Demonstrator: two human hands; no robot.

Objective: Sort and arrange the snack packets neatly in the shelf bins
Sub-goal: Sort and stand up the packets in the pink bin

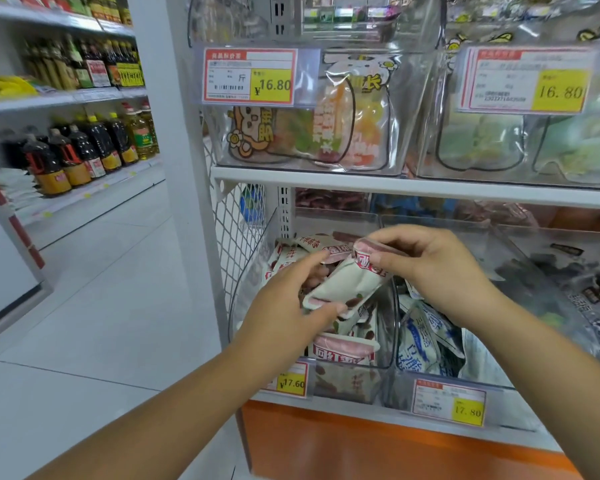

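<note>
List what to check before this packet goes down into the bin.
1. Left hand grips the packet at its lower end: ok.
2. Right hand pinches its upper end: ok.
3. It matches the pink-and-white packets in the left bin: ok.
4. It hangs over the left bin, not over the blue-and-white packets next door: ok.
5. Packets in that bin lie neatly: not ok, jumbled.
6. Free room under the hands: cannot tell.

1. The left hand (284, 306) covers part of the packet (343, 282); its forearm hides the left of the price tag (293, 382).
2. The small print on the upper right tag (530, 81) is blurred.
3. The dark packets (589, 271) are smeared by glare and cut off at the right edge.
4. The red packets (329, 199) show only as a strip below the shelf (430, 187).
</note>
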